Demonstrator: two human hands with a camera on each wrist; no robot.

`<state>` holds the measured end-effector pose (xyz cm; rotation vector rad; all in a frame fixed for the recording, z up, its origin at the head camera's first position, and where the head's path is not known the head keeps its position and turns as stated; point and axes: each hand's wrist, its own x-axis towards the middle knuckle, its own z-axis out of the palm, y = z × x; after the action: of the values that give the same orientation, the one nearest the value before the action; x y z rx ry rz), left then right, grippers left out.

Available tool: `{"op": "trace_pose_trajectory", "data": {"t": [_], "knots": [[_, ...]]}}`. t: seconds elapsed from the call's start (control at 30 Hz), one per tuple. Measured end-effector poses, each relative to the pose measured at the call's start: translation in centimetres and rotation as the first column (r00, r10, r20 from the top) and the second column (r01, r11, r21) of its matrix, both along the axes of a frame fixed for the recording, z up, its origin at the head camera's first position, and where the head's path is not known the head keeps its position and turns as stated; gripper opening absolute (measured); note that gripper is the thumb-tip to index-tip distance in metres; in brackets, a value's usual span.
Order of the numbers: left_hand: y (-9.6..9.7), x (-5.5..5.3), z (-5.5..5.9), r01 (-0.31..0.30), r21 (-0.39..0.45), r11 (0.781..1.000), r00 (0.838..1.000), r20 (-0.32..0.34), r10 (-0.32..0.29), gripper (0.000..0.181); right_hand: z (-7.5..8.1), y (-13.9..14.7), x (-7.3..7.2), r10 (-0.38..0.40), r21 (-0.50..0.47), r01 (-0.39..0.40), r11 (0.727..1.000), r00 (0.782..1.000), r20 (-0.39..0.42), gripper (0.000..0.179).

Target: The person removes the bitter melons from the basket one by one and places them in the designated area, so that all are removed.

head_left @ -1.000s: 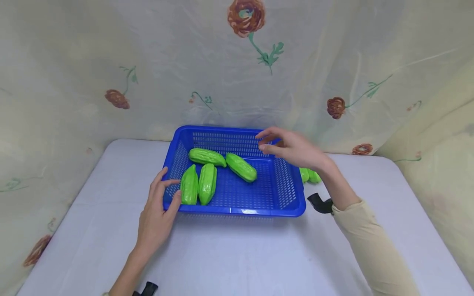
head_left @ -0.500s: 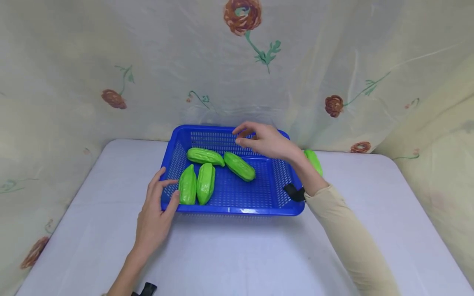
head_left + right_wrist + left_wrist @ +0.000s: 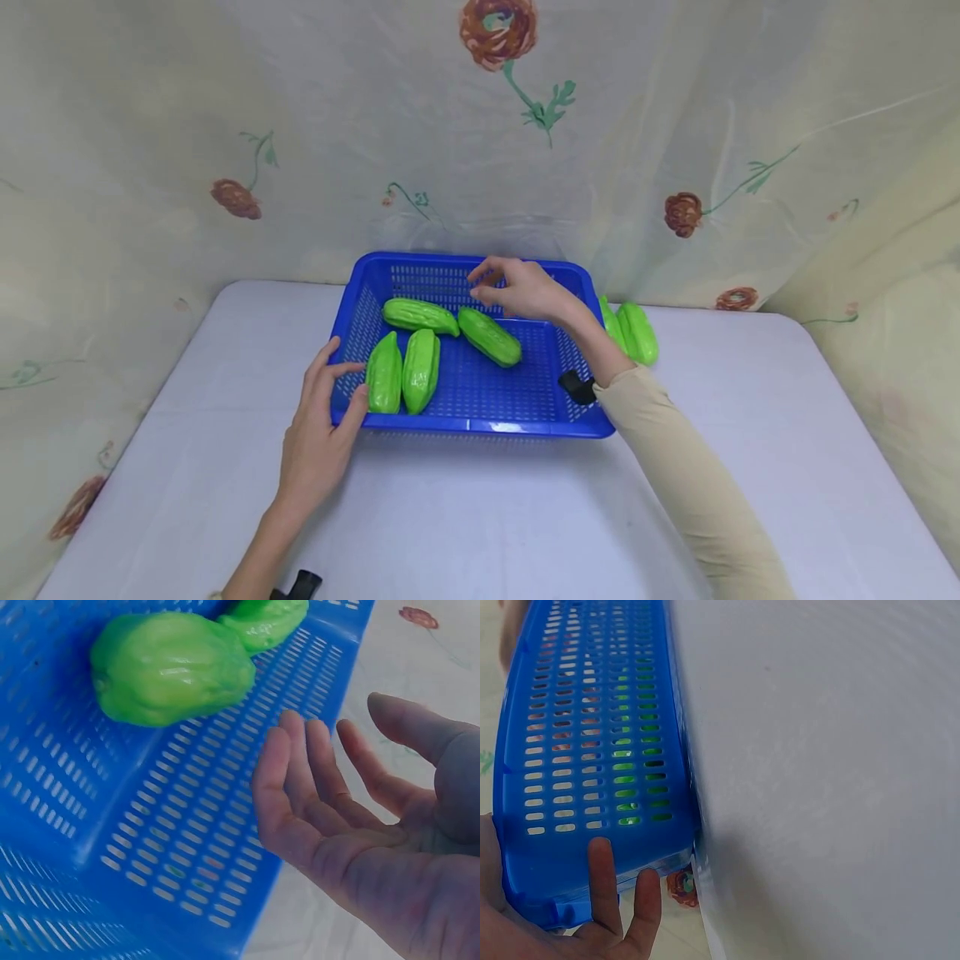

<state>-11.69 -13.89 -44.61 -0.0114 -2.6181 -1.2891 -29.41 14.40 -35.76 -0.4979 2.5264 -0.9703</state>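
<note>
White table (image 3: pixel 487 517): left hand (image 3: pixel 318 442) held blue slotted-plastic basket (image 3: pixel 525 427) mid-frame; loose, empty right hand (image 3: pixel 527 290), if lowered, might jostle ridged green gourds (image 3: pixel 490 337).

No legible text, label, brand, number or sign in any view.
</note>
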Motion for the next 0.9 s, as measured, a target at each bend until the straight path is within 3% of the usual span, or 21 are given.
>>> {"op": "trace_pose_trajectory", "data": {"t": [0.33, 0.57, 0.9], "knots": [[0.0, 0.0, -0.2, -0.008, -0.009, 1.0, 1.0, -0.003, 0.008, 0.035, -1.2, 0.2, -0.6, 0.017, 0.037, -0.019, 0.999, 0.998, 0.068, 0.042], [0.0, 0.0, -0.3, -0.006, -0.015, 1.0, 1.0, 0.0, 0.006, 0.035, -2.2, 1.2, -1.2, -0.009, -0.042, 0.018, 0.999, 0.979, 0.206, 0.047], [0.1, -0.1, -0.2, -0.006, -0.016, 1.0, 1.0, -0.009, 0.005, 0.035, -2.7, 1.5, -1.5, -0.011, -0.018, 0.015, 1.0, 0.976, 0.216, 0.048]]}}
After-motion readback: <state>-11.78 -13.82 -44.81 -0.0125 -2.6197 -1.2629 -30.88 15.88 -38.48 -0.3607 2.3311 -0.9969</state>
